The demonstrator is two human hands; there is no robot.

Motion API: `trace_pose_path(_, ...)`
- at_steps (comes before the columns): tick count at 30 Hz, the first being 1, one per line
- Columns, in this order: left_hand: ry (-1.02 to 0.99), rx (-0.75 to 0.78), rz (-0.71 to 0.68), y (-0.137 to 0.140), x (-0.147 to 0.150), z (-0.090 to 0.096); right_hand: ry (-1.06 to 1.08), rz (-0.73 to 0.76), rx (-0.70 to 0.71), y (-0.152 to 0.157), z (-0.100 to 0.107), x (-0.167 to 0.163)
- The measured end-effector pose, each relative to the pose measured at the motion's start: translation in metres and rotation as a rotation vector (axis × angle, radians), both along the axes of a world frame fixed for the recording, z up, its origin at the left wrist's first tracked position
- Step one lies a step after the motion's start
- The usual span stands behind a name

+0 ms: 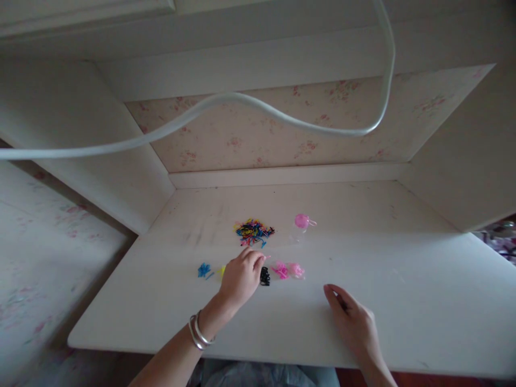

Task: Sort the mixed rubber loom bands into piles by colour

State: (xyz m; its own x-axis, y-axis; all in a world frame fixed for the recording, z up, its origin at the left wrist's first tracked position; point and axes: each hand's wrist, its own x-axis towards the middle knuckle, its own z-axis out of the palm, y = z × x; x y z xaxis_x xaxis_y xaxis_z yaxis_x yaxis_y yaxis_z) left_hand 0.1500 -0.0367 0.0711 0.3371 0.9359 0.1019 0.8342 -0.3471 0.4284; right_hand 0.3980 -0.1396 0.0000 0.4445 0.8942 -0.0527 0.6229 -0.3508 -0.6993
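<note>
My left hand (243,274) pinches a small pink rubber band (267,257) above the row of sorted bands. A mixed heap of coloured rubber bands (253,231) lies just beyond its fingers. Along the row are a blue pile (203,270), a partly hidden yellow pile (223,271), a black pile (265,277), a bright pink pile (280,270) and a pale pink pile (297,271). My left hand covers part of this row. To the right, my right hand (355,322) is at the table with thumb and fingertips together; anything between them is too small to make out.
A small clear bottle (298,233) with a pink lid (301,221) stands behind the pink piles. The white desk (141,306) has side panels and a flowered back wall (242,140). A white cable (282,121) hangs across the upper view.
</note>
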Motion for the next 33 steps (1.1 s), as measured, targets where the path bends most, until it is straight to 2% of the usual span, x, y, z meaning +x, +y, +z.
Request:
trace_pose_path(6, 0.163, -0.03, -0.037, -0.015, 0.029, -0.011, -0.01, 0.013, 0.044, -0.001, 0.0, 0.0)
trace_pose_path(12, 0.255, -0.003, -0.045, -0.022, 0.039, -0.02, 0.002, 0.02, 0.039, -0.001, 0.004, -0.002)
trace_pose_path(16, 0.268, -0.044, -0.049, -0.026, 0.04, -0.023, 0.009, 0.031, 0.062, -0.001, 0.004, -0.001)
trace_pose_path(20, 0.191, -0.04, -0.056, -0.026, 0.034, -0.019, -0.004, 0.037, 0.075, -0.002, 0.001, 0.0)
trace_pose_path(23, 0.064, 0.021, 0.008, -0.02, 0.016, -0.01, -0.006, 0.036, 0.075, -0.002, 0.0, 0.0)
trace_pose_path(27, -0.144, 0.114, 0.166, -0.012, -0.028, -0.004, 0.002, 0.034, 0.05, -0.002, 0.001, -0.001)
trace_pose_path(33, -0.238, 0.054, 0.437, -0.023, -0.101, -0.024, -0.007, 0.036, 0.013, -0.002, 0.004, -0.002)
